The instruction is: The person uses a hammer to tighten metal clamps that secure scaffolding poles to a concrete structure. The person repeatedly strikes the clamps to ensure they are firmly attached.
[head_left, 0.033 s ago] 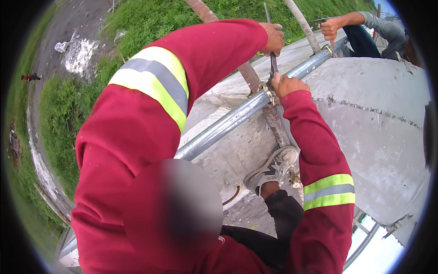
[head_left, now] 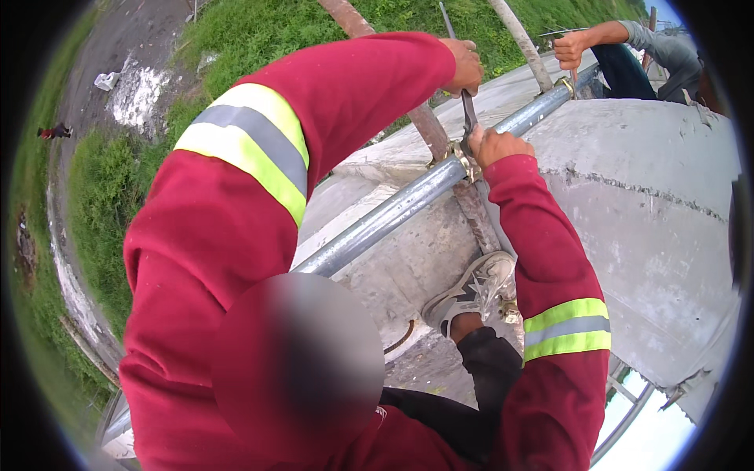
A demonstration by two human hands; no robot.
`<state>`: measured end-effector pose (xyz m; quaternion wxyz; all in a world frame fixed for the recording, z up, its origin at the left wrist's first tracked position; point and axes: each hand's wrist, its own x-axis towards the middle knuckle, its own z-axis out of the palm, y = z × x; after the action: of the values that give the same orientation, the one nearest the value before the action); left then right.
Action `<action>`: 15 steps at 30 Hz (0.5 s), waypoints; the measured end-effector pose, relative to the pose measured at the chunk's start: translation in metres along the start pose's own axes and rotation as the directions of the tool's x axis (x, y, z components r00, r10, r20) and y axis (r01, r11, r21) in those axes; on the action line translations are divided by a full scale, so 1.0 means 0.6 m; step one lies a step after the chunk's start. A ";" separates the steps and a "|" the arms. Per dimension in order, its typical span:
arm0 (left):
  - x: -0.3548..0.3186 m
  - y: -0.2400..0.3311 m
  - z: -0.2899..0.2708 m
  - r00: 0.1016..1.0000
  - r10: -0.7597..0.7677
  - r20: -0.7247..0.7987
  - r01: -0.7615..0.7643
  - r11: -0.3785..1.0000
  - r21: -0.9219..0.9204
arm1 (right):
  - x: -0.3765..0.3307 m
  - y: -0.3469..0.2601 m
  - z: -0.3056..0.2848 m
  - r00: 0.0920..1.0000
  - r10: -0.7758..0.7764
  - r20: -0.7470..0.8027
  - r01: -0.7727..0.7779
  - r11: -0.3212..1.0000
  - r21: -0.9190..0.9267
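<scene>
A long dark wrench point(head_left: 469, 111) with a tapered handle stands steeply over a brass-coloured scaffold clamp point(head_left: 466, 163). My left hand point(head_left: 465, 67) is closed round the upper part of its handle, and the thin tip sticks out above. Down at the clamp, my right hand point(head_left: 499, 146) is closed at the lower end of the wrench. The fingers and the wrench's jaw are partly hidden there. The clamp sits where a galvanized pipe point(head_left: 393, 216), running diagonally, crosses a rusty upright tube point(head_left: 430, 130).
A large grey concrete surface point(head_left: 644, 204) spreads to the right. Another person's hand point(head_left: 569, 49) grips a thin tool by a second clamp point(head_left: 566, 85) at the pipe's far end. My shoe point(head_left: 473, 290) rests below the pipe. Grass point(head_left: 267, 43) lies beyond at the left.
My left hand has shifted slightly left and down, and the wrench's upper tip has swung left with it. My right hand stays at the clamp.
</scene>
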<state>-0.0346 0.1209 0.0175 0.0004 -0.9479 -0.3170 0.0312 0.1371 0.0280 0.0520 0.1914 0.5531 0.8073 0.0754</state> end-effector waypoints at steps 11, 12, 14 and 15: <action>-0.218 0.269 0.023 0.956 -0.274 0.102 0.249 0.582 -0.774 | 0.002 -0.019 -0.014 0.990 0.125 0.071 -0.122 0.991 -0.052; -0.212 0.264 0.027 0.940 -0.291 0.178 0.331 0.653 -0.681 | 0.000 -0.017 -0.014 0.989 0.132 0.067 -0.128 0.990 -0.065; -0.204 0.206 0.026 0.938 -0.286 0.196 0.345 0.833 -0.433 | -0.007 -0.012 -0.013 0.995 0.071 0.072 -0.063 0.992 -0.108; -0.198 0.165 0.018 0.940 -0.308 0.148 0.334 0.919 -0.210 | -0.004 -0.012 -0.014 0.998 0.037 0.052 -0.031 0.994 -0.108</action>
<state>-0.0705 -0.0299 0.0116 -0.1229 -0.8732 -0.4693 0.0464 0.1282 0.0241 0.0575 0.2411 0.5576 0.7871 0.1071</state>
